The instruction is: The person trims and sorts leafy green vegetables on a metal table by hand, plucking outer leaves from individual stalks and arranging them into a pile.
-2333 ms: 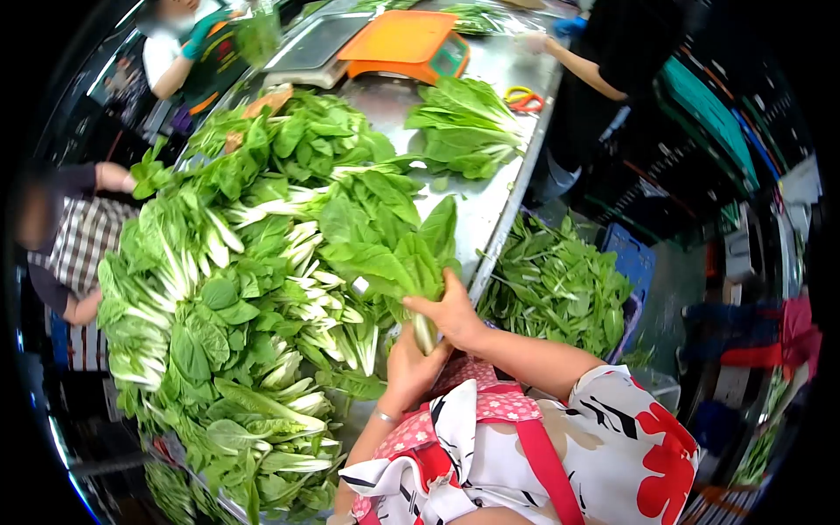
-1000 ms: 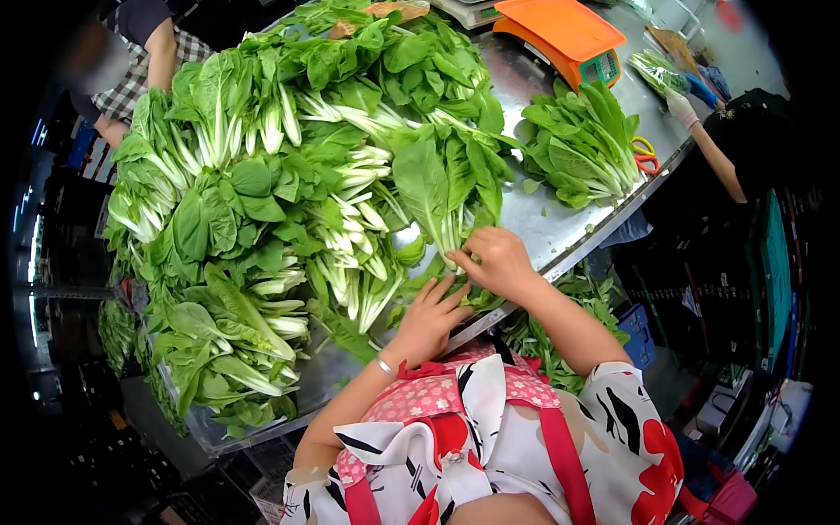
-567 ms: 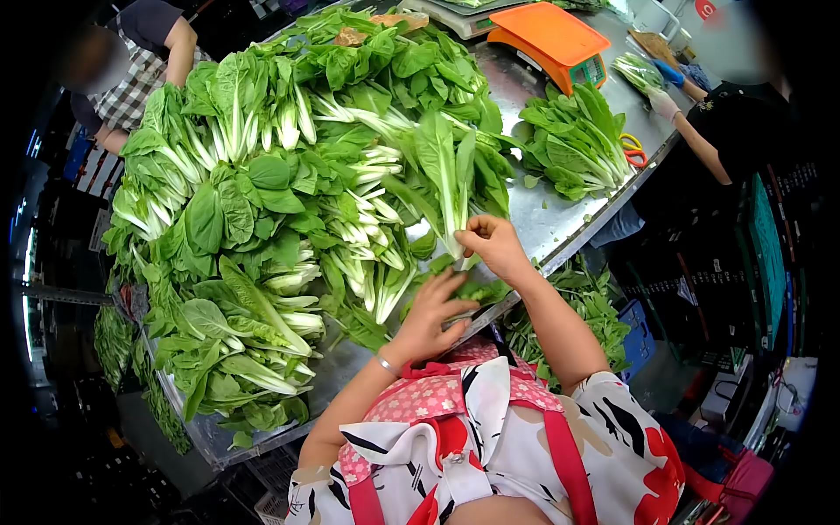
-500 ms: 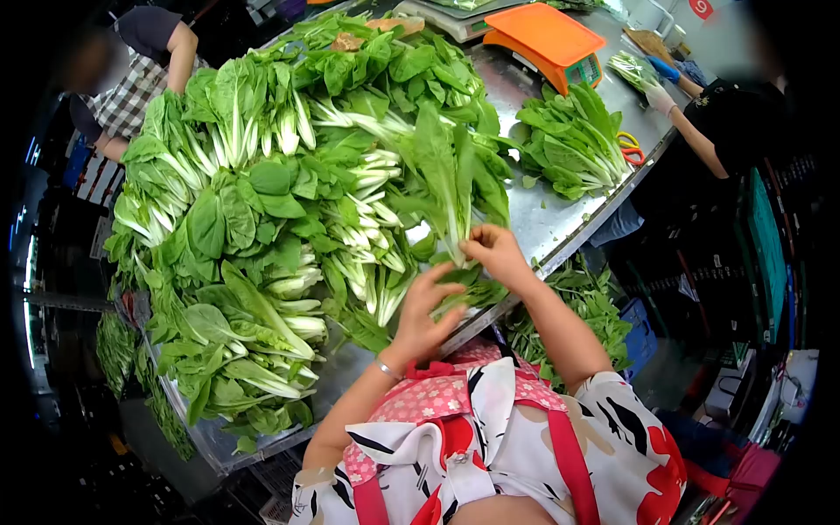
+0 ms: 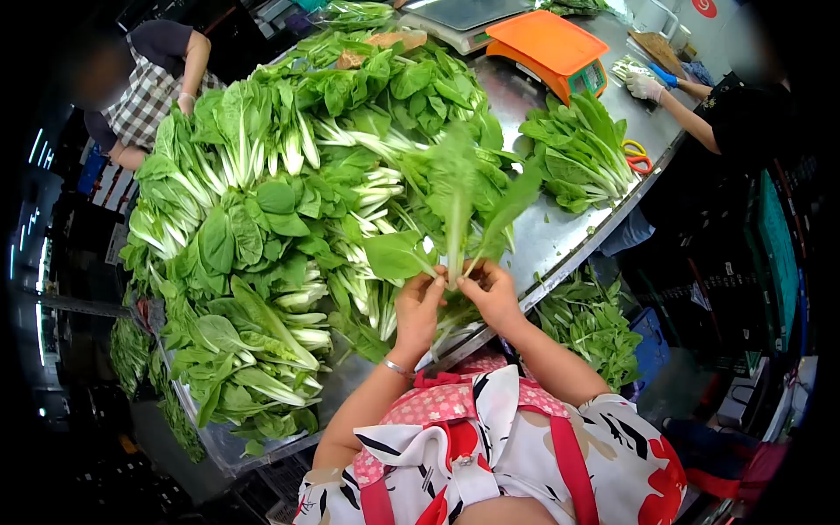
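Note:
Both my hands meet at the base of a leafy green plant, which stands upright over the table edge, its upper leaves blurred. My left hand pinches the stem base from the left, where one broad leaf sticks out sideways. From the right, my right hand grips the same base, with a long leaf slanting up and outward. A large heap of leafy greens with white stems lies to the left. Beyond my right hand is a separate bunch of greens.
An orange scale and red-yellow scissors are on the metal table. Loose leaves fill a container below its right edge. One person in a checked apron stands at left; another person's gloved hands work at upper right.
My left hand has risen from beside the plant to its base and closed there. Leaves now spread outward to both sides. The gloved co-worker's hands have shifted slightly.

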The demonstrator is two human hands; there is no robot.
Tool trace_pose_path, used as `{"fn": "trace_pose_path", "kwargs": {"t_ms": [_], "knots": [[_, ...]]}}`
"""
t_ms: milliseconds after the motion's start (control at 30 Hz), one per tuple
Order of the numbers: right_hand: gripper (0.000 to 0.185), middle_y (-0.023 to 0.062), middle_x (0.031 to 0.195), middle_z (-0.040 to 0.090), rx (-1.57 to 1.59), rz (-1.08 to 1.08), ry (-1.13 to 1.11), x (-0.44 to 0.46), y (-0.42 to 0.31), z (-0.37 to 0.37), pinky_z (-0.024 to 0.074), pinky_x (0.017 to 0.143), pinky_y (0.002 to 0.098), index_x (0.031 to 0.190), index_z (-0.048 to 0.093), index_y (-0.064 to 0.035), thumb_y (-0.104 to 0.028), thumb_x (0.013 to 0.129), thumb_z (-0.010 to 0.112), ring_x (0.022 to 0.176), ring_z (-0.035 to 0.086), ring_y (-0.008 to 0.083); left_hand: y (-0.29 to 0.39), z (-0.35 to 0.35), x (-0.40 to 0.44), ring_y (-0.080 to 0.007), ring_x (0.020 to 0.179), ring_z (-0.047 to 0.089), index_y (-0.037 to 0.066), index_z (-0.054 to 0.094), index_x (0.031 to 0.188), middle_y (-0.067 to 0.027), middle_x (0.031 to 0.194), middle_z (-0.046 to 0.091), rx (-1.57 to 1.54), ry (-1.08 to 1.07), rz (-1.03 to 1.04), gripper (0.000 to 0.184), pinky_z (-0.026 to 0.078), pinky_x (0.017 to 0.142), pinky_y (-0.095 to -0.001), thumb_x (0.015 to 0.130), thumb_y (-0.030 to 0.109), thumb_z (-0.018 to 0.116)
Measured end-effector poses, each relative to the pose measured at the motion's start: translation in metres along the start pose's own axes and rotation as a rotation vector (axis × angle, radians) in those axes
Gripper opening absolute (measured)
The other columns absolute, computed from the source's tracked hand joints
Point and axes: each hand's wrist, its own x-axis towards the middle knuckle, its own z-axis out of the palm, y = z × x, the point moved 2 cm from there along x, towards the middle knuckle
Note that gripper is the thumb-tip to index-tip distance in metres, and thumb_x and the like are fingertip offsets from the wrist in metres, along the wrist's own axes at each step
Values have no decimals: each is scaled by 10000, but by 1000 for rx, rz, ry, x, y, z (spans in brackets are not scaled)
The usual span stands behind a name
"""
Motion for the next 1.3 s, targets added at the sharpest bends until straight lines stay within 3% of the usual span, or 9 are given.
{"fn": "trace_pose_path", "kwargs": {"t_ms": [67,333,400,467,567,667,767,1167,1300], "knots": [[174,6,703,556,-9,210,-37,-4,-4,5,410,573,220,842,563,11,-130,756,615,626,497,76,4,-1,3,-92,677,530,-32,563,977,-66,896,595,54,-35,-48,203,440,567,-216,837,113,544],[171,141,682,564,-398,-64,98,-1,-19,4,445,565,326,757,537,36,-107,715,619,608,560,245,16,6,2,-75,693,497,-13,525,933,-33,803,539,172,146,219,236,423,574,-192,774,121,637],[147,152,687,556,-596,-557,111,-3,-13,8,443,571,358,770,542,31,-71,691,613,639,551,318,13,9,2,-82,703,503,-19,537,933,-31,814,534,127,18,110,255,420,620,-198,759,123,658],[131,157,678,548,-586,-563,84,-4,-23,9,436,574,371,744,550,22,-59,665,617,659,542,339,2,8,7,-70,698,491,-20,543,908,-19,796,533,66,-20,38,221,411,602,-196,771,119,646],[130,145,676,561,-533,-403,110,-15,-24,6,429,538,354,666,556,18,-88,709,618,632,562,262,10,5,4,-54,690,482,7,557,908,-6,787,548,191,-21,77,184,394,569,-204,828,170,589],[160,82,898,609,263,66,98,-15,-8,0,445,575,307,923,590,-16,-90,787,546,752,573,156,18,0,-2,-62,730,500,15,559,953,-9,828,575,29,-96,82,208,399,603,-211,861,201,543],[237,110,987,588,362,426,-83,-8,3,-6,445,642,307,1016,542,-6,-111,805,515,816,559,161,20,-4,-8,-66,748,481,13,549,1030,-25,909,602,-23,-192,62,245,384,659,-206,876,201,514],[108,57,782,552,644,132,143,-14,-12,-1,424,674,263,905,513,1,-54,822,554,664,506,137,12,-29,-25,-66,681,456,15,525,1074,-54,928,602,-82,-222,4,270,389,640,-206,867,189,528],[166,54,821,587,427,379,43,-17,-10,-1,431,607,225,892,552,-4,-99,780,629,695,545,106,14,-25,-26,-51,607,439,13,553,997,-28,801,587,16,-185,-27,236,379,565,-190,843,191,570]]}}
